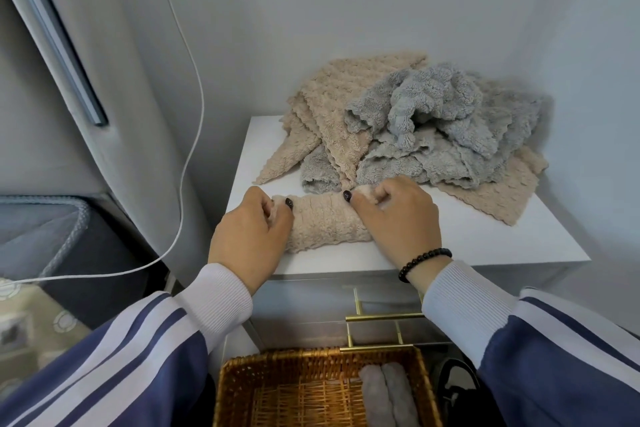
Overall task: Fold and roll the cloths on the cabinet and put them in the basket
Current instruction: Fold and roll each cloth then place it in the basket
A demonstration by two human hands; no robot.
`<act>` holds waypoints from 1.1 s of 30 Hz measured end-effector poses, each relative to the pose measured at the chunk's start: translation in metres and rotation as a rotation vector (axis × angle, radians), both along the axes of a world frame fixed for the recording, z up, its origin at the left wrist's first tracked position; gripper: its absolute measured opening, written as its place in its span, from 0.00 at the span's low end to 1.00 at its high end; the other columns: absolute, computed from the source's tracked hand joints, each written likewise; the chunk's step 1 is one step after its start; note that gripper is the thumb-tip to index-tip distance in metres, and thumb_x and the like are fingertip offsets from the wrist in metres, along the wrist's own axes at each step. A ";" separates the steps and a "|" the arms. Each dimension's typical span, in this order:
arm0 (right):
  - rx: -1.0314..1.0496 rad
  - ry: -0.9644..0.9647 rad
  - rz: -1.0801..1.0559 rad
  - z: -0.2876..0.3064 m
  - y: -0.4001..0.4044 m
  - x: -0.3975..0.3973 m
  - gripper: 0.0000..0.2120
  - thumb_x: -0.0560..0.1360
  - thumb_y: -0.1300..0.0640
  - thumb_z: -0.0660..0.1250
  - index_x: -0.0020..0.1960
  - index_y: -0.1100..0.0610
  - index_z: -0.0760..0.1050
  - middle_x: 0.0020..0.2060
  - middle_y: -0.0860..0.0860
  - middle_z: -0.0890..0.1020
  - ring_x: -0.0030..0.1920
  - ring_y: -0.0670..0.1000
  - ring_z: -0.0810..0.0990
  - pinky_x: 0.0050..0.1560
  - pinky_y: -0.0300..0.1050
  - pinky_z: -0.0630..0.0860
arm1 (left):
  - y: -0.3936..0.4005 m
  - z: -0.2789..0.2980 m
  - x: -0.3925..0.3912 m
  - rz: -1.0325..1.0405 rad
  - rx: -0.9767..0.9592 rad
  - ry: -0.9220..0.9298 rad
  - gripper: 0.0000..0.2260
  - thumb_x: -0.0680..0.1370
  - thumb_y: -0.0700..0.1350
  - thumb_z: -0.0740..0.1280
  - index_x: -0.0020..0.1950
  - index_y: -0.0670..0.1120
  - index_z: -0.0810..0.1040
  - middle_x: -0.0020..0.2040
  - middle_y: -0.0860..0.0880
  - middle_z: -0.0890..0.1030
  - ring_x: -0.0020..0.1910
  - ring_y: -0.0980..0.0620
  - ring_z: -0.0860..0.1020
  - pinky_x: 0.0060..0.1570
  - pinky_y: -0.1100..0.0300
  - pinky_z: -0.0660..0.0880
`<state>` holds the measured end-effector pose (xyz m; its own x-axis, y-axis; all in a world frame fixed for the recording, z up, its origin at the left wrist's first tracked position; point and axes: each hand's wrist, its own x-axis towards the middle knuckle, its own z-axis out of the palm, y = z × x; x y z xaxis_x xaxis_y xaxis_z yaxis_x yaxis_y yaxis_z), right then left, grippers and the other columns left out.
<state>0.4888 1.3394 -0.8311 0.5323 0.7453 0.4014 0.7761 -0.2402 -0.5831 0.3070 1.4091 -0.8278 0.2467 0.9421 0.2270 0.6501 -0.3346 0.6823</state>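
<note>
Both hands' grip: left hand (251, 230), right hand (398, 215) on fluffy beige roll (325, 222).

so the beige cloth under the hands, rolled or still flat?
Rolled. The beige cloth forms a cylinder on the cabinet, left hand and right hand gripping its ends.

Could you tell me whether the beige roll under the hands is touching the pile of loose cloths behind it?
Cannot tell. In the head view the right hand covers the spot where the beige roll nears the pile of loose cloths.

Both hands (325, 222) on rolled beige cloth (323, 224)
</note>
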 end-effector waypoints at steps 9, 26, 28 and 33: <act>0.228 -0.653 0.379 -0.010 -0.001 -0.010 0.10 0.71 0.70 0.64 0.47 0.61 0.80 0.42 0.54 0.80 0.42 0.55 0.78 0.43 0.49 0.72 | 0.009 -0.005 0.000 -0.382 0.628 0.286 0.11 0.71 0.38 0.62 0.50 0.45 0.81 0.46 0.48 0.82 0.44 0.44 0.80 0.39 0.52 0.75; -0.125 -0.596 0.523 -0.004 -0.061 -0.012 0.33 0.61 0.58 0.79 0.65 0.60 0.74 0.54 0.55 0.80 0.52 0.56 0.80 0.45 0.52 0.80 | -0.014 -0.012 -0.043 -0.611 0.601 0.418 0.29 0.70 0.56 0.68 0.68 0.53 0.67 0.57 0.51 0.80 0.54 0.47 0.80 0.52 0.48 0.73; -0.058 -0.623 0.493 -0.004 -0.076 -0.021 0.31 0.59 0.64 0.78 0.61 0.61 0.77 0.50 0.55 0.82 0.47 0.56 0.81 0.40 0.51 0.80 | -0.025 -0.012 -0.048 -0.604 0.649 0.366 0.25 0.70 0.51 0.68 0.66 0.53 0.68 0.55 0.53 0.82 0.52 0.49 0.81 0.51 0.49 0.74; -0.026 -0.569 0.437 -0.014 -0.116 -0.042 0.19 0.68 0.61 0.64 0.59 0.59 0.77 0.42 0.52 0.82 0.39 0.55 0.80 0.39 0.48 0.77 | -0.053 -0.009 -0.062 -0.722 0.507 0.206 0.17 0.72 0.53 0.64 0.61 0.55 0.72 0.50 0.54 0.83 0.48 0.52 0.81 0.47 0.56 0.78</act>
